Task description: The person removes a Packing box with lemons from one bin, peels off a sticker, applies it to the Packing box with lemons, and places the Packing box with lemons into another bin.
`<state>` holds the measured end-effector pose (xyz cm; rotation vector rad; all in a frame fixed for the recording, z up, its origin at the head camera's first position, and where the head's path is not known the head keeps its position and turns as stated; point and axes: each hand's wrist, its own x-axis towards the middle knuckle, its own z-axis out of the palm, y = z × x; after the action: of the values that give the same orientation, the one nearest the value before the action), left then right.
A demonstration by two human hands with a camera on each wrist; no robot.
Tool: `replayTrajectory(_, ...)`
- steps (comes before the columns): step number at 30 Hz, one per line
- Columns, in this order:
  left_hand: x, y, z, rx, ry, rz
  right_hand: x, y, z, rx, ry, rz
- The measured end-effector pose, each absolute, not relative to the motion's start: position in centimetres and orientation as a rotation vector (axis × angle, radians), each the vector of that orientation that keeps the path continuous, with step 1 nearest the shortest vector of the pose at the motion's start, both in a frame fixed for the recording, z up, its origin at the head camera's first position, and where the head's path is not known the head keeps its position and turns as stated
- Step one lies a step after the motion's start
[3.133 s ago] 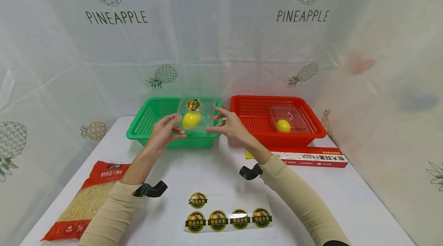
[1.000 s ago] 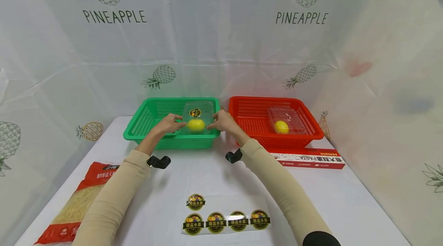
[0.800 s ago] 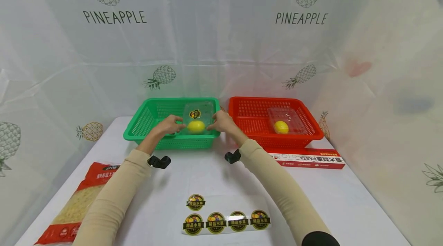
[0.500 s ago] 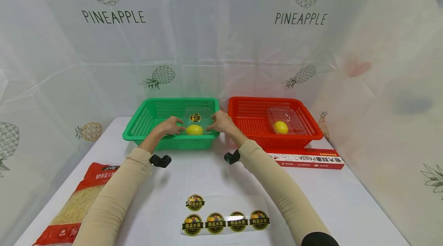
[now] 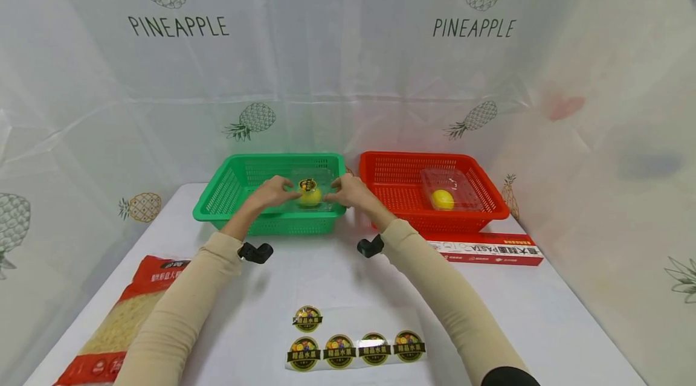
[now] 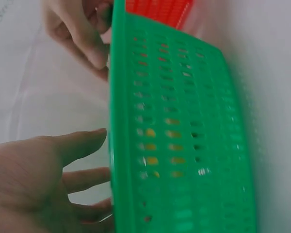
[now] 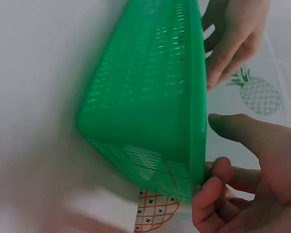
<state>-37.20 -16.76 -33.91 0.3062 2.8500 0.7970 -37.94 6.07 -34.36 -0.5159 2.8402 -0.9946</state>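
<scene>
A clear plastic box [image 5: 325, 178] with a round label [image 5: 307, 185] on its lid lies in the green basket [image 5: 261, 226], at the right end. Inside the box shows a yellow lemon [image 5: 310, 197]. My left hand [image 5: 270, 193] hovers over the box's left side; in the left wrist view its fingers [image 6: 85, 179] are spread and fairly straight, partly hidden by the basket rim. My right hand [image 5: 353, 194] is at the box's right side, over the basket's right rim. The right wrist view shows its thumb extended and its other fingers loosely bent at the rim, gripping nothing visible.
A red basket [image 5: 388, 217] on the right holds another clear box [image 5: 464, 189] with a lemon. In front of it lies a red pasta box [image 5: 489, 250]. A pasta bag [image 5: 116, 319] lies left. A label sheet [image 5: 356, 318] is near the front.
Both hands have lowered the clear box with the lemon into the green basket and let go of it. The left hand has since risen slightly and shifted right.
</scene>
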Motion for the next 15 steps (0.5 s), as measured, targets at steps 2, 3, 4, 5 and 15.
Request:
replayTrajectory(2,-37.1,-16.2,-33.6,0.333,2.844,0.814,-37.7,6.4,-34.0,-0.536,2.815,-1.014)
replayTrajectory(3,-37.0,-15.8,-33.5,0.343,2.838,0.826,-37.6,6.7,-33.8,-0.547,2.8,-1.029)
replayTrajectory(4,-36.9,-15.5,-33.4,0.354,2.833,0.838,-37.5,6.9,-33.6,-0.561,2.793,-1.032)
replayTrajectory(5,-36.8,-15.1,-33.2,0.368,2.827,0.854,-37.5,7.2,-33.4,-0.572,2.787,-1.035)
replayTrajectory(15,-36.2,-10.8,-32.6,0.589,2.835,0.945,-37.4,11.4,-32.5,-0.58,2.778,-1.043)
